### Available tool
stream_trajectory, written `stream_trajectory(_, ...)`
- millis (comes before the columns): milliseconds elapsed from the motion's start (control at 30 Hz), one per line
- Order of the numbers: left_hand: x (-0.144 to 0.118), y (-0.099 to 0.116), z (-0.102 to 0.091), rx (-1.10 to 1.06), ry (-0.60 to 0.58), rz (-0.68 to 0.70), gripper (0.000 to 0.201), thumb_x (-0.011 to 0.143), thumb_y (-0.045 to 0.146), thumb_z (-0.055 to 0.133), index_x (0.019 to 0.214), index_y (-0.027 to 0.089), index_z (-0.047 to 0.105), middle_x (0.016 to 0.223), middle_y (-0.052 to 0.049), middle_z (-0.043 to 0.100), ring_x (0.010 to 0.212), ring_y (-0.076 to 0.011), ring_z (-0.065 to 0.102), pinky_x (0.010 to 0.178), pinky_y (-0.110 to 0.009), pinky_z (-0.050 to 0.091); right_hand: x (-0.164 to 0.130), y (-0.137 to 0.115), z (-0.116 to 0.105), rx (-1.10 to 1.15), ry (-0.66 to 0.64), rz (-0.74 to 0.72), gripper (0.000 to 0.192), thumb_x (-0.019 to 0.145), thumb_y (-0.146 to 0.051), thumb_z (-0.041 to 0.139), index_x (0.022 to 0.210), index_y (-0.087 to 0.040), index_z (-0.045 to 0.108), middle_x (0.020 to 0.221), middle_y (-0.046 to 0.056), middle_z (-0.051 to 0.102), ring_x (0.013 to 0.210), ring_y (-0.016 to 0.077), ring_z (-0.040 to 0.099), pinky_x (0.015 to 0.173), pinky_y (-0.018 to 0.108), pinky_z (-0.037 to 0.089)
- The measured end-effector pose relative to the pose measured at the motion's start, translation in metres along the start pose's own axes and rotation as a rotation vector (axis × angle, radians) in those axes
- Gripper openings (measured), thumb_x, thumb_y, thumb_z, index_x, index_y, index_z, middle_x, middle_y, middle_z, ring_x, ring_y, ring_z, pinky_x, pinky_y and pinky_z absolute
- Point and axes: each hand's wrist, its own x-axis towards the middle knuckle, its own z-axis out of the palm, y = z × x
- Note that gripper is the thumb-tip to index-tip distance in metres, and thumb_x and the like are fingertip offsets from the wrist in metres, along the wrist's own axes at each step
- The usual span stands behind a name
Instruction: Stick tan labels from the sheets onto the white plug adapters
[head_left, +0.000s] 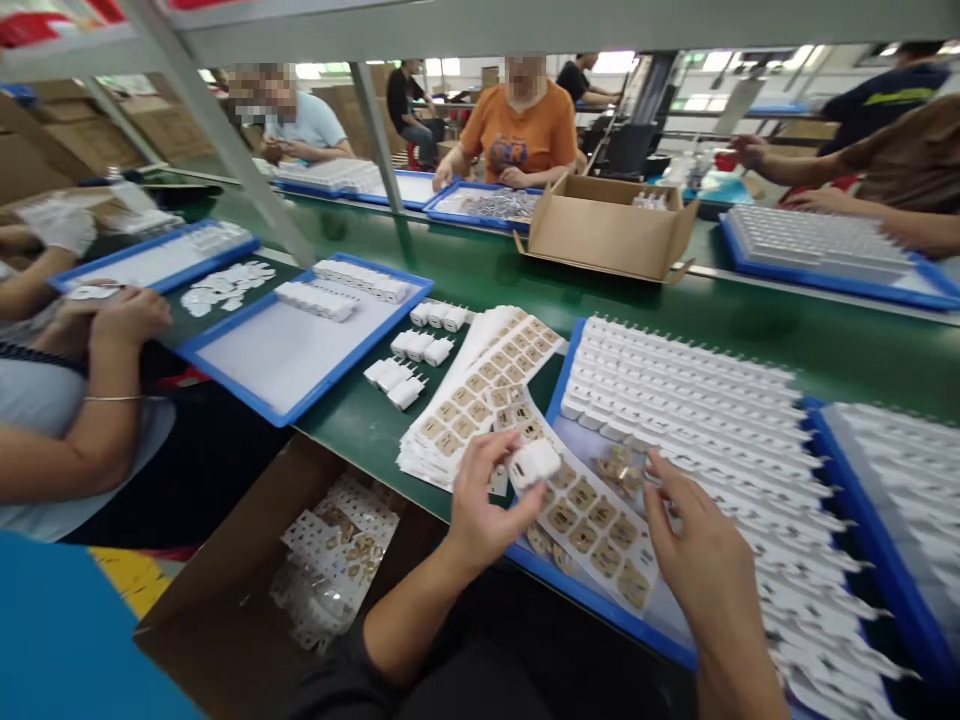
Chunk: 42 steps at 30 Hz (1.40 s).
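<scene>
Labelling step, judged: white charger (534, 462) is pinched in left hand (480, 505) fingers at lower centre, over label sheet (592, 520); right hand (694, 545), fingers loosely spread, rests on sheet; a label is judged needed next.

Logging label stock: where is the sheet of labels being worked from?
In the head view, the label sheet lies low centre on the blue tray, between the left hand and right hand.

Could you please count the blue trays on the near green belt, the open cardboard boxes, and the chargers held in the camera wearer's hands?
Blue trays on the near belt: 4
Open cardboard boxes: 2 (one on the belt, one below its near edge)
White charger, held in the left hand: 1
Total: 7
</scene>
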Motion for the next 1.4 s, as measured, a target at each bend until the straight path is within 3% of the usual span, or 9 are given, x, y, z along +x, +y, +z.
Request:
stream_trajectory(167,0.029,-0.050,-0.085,0.381,0.241,-0.121,0.031,0.084,0.029,0.073,0.113,0.020,0.068,0.114,-0.009,0.065,0.108,-0.0246,0.065,0.094,-0.040,0.056,-0.007,0.006,0.013,0.077,-0.047,-0.041,0.040,0.103,-0.046,0.041,0.118,-0.024,0.070,0.107,0.009,0.076,0.087,0.0277,0.073,0.075,0.040,0.057)
stream_trajectory(333,0.022,-0.082,-0.147,0.577,0.384,-0.286,0.042,0.081,0.046,0.075,0.114,0.021,0.067,0.113,-0.008,0.070,0.096,-0.0243,0.068,0.085,-0.037,0.056,-0.010,0.006,0.010,0.148,-0.032,-0.043,0.037,0.102,-0.049,0.046,0.111,-0.024,0.072,0.103,0.008,0.077,0.082,0.0270,0.075,0.074,0.040,0.059)
stream_trajectory(533,0.009,-0.118,-0.188,0.759,0.455,-0.463,0.043,0.081,0.047,0.070,0.114,0.019,0.063,0.108,-0.008,0.069,0.101,-0.0257,0.065,0.089,-0.038,0.053,-0.010,0.012,0.015,0.237,-0.144,-0.029,0.040,0.100,-0.055,0.046,0.110,-0.027,0.073,0.107,0.008,0.078,0.099,0.0311,0.074,0.084,0.046,0.061)
stream_trajectory(667,0.014,-0.130,-0.196,0.805,0.432,-0.503,0.046,0.078,0.046,0.072,0.113,0.017,0.062,0.111,-0.013,0.066,0.111,-0.0321,0.059,0.095,-0.046,0.050,-0.011,0.012,0.016,0.319,-0.273,0.043,0.040,0.096,-0.056,0.053,0.116,-0.027,0.072,0.115,0.008,0.077,0.106,0.0307,0.072,0.059,0.034,0.062)
stream_trajectory(867,0.013,-0.077,-0.145,0.799,0.378,-0.173,0.040,0.089,0.043,0.068,0.119,0.017,0.061,0.121,-0.015,0.065,0.119,-0.0339,0.058,0.105,-0.052,0.044,-0.006,-0.004,0.007,0.471,-0.324,0.106,0.032,0.097,-0.047,0.057,0.112,-0.024,0.073,0.100,0.009,0.074,0.087,0.0243,0.072,0.046,0.024,0.055)
stream_trajectory(1033,0.013,-0.007,-0.046,0.308,-0.432,0.170,0.039,0.094,0.032,0.066,0.131,0.023,0.057,0.133,-0.011,0.066,0.132,-0.0283,0.056,0.112,-0.046,0.045,0.004,-0.025,-0.002,0.513,-0.322,0.067,0.025,0.098,-0.037,0.059,0.114,-0.023,0.071,0.097,0.007,0.075,0.085,0.0227,0.072,0.077,0.034,0.062)
stream_trajectory(1133,0.026,0.008,-0.001,0.229,-0.718,0.284,0.047,0.095,0.029,0.065,0.140,0.023,0.052,0.134,-0.011,0.066,0.136,-0.0291,0.053,0.121,-0.052,0.034,0.006,-0.027,-0.015,0.578,-0.378,0.021,0.027,0.098,-0.033,0.059,0.122,-0.025,0.068,0.108,0.007,0.076,0.089,0.0223,0.073,0.078,0.033,0.063)
stream_trajectory(1267,0.050,0.002,0.013,0.172,-0.785,0.138,0.022,0.095,0.024,0.062,0.116,0.022,0.068,0.100,-0.005,0.074,0.099,-0.0237,0.068,0.102,-0.043,0.049,-0.004,-0.007,-0.041,0.448,-0.338,-0.021,0.036,0.097,-0.029,0.060,0.133,-0.028,0.063,0.120,0.007,0.074,0.096,0.0242,0.073,0.084,0.037,0.062)
stream_trajectory(1400,0.064,0.002,0.008,0.162,-0.848,0.038,0.018,0.095,0.029,0.062,0.110,0.022,0.070,0.102,-0.006,0.074,0.100,-0.0251,0.066,0.089,-0.038,0.052,-0.019,0.013,-0.054,0.399,-0.255,0.100,0.029,0.097,-0.027,0.059,0.125,-0.027,0.067,0.099,0.005,0.076,0.077,0.0199,0.072,0.070,0.032,0.060)
